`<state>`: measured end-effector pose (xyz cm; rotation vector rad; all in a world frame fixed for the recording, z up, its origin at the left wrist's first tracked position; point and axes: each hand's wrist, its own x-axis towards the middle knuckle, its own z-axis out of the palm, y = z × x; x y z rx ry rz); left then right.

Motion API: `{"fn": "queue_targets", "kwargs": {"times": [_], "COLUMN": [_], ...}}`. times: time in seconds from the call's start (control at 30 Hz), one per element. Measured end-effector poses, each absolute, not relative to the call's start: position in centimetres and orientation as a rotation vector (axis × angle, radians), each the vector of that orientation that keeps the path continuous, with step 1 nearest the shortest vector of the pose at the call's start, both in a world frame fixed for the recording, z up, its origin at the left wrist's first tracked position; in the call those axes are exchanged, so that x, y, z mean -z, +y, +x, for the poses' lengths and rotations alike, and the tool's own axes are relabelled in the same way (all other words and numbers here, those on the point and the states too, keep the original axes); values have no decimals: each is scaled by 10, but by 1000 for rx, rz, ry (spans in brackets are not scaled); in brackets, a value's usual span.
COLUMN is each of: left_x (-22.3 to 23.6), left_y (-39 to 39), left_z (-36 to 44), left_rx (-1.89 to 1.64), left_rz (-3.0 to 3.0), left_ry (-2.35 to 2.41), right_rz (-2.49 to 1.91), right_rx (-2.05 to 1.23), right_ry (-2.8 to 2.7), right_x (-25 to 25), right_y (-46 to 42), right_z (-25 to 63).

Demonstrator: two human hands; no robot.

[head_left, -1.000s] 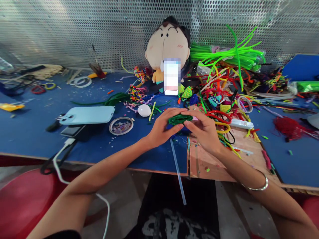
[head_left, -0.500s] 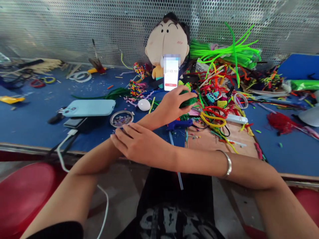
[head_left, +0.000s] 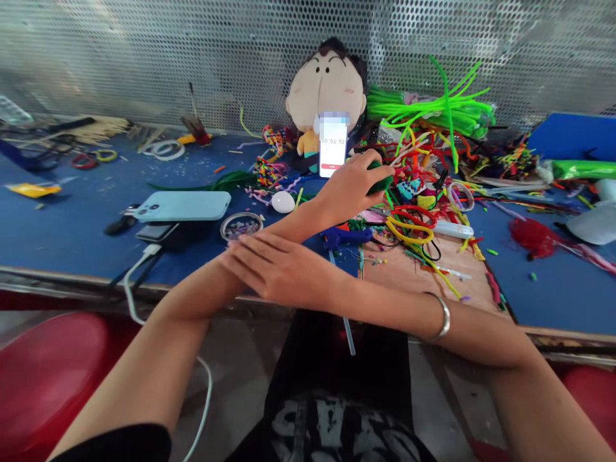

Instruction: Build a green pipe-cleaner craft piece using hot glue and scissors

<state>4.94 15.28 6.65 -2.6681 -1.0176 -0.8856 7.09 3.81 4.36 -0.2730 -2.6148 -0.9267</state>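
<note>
My left hand [head_left: 360, 178] reaches across to the middle of the cluttered bench. Its fingers are bent around a dark green fuzzy bundle [head_left: 381, 178], mostly covered by the hand. Flat across my left forearm lies my right hand [head_left: 283, 263], its fingers stretched out and nothing in it. Just beyond the left hand stands a lit phone [head_left: 333, 144] with a running timer, leaning on a plush doll [head_left: 327, 83]. Below the left hand are a blue glue gun [head_left: 347, 238] and yellow-and-red-handled scissors [head_left: 409, 231].
A light blue phone [head_left: 185, 205] with a white cable [head_left: 129, 285] lies left, beside a round tub of beads [head_left: 242, 226] and a white egg-shaped object [head_left: 283, 202]. Bright green pipe cleaners [head_left: 433, 109] and tangled colourful scraps fill the right. Red stools [head_left: 58, 366] stand below.
My left hand has moved a little to the right with the green bundle. My right hand still rests on the left forearm. The view has shifted slightly and the timer has advanced one second.
</note>
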Motion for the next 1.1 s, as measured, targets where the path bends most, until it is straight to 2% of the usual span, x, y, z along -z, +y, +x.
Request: {"fn": "queue_targets", "kwargs": {"times": [0.17, 0.33, 0.53, 0.9, 1.1], "left_x": [-66, -61, -57, -46, -48], "left_y": [159, 160, 158, 157, 157], "left_z": [41, 44, 58, 70, 65], "left_rx": [694, 622, 506, 512, 566], "left_rz": [-2613, -2546, -2594, -2588, -2570], "left_ry": [-1094, -1112, -1040, -964, -973], "right_rz": [-454, -509, -384, -141, -241], "right_rx": [961, 691, 468, 573, 475], "right_ry": [-2502, -2538, -2653, -2601, -2694], "right_x": [-49, -44, -30, -32, -43], "right_y": [50, 56, 47, 44, 41], "right_z": [106, 119, 92, 75, 56]}}
